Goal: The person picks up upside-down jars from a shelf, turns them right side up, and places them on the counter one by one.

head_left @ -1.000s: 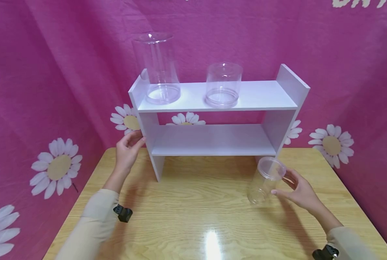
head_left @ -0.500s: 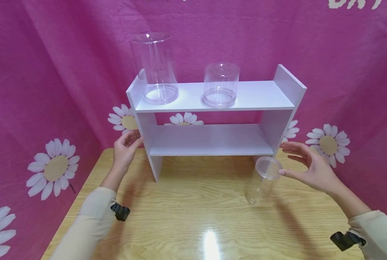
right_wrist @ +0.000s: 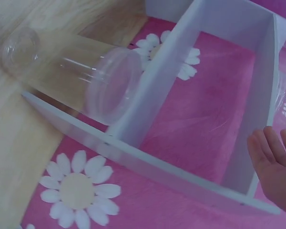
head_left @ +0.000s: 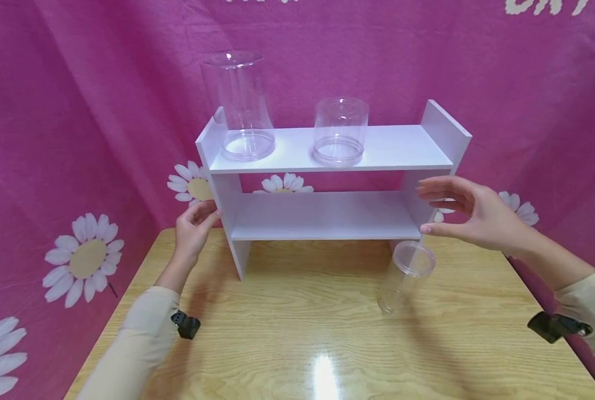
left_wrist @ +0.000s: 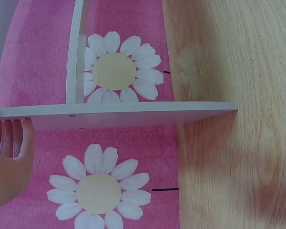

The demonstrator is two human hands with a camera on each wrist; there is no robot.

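Here, the right hand, thumb spread from fingers, could topple the jar beneath by dipping, the left hand straight-fingered against the shelf.

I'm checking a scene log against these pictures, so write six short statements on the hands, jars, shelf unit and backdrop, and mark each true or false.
1. The left hand touches the side of the white shelf unit. True.
2. A tall jar and a short jar stand on the top board. True.
3. In the head view, the tall jar is right of the short jar. False: it is on the left.
4. The right hand is apart from the third jar. True.
5. The third jar lies on its side. False: it stands upright on the wooden table.
6. The backdrop is plain. False: the backdrop carries white flowers.
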